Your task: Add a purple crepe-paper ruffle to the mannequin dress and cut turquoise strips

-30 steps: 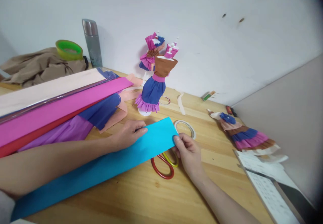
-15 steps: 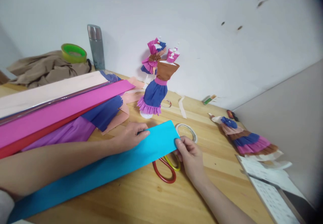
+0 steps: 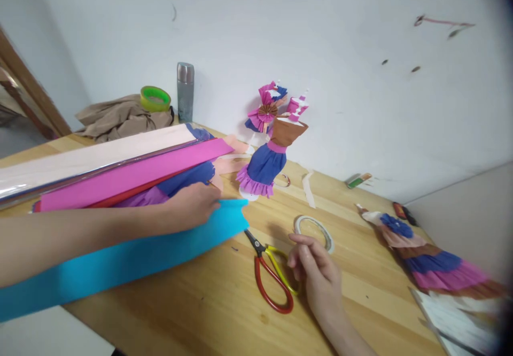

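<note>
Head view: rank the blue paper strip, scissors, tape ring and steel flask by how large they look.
1. Blue paper strip, by far.
2. Scissors.
3. Tape ring and steel flask look alike; the flask stands farther away, so unsure.

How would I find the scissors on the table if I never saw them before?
Start at the long wooden table and find the blue paper strip. Just past its end, beside the right hand, lie the scissors. They alone have looped handles, one red and one yellow.
</note>
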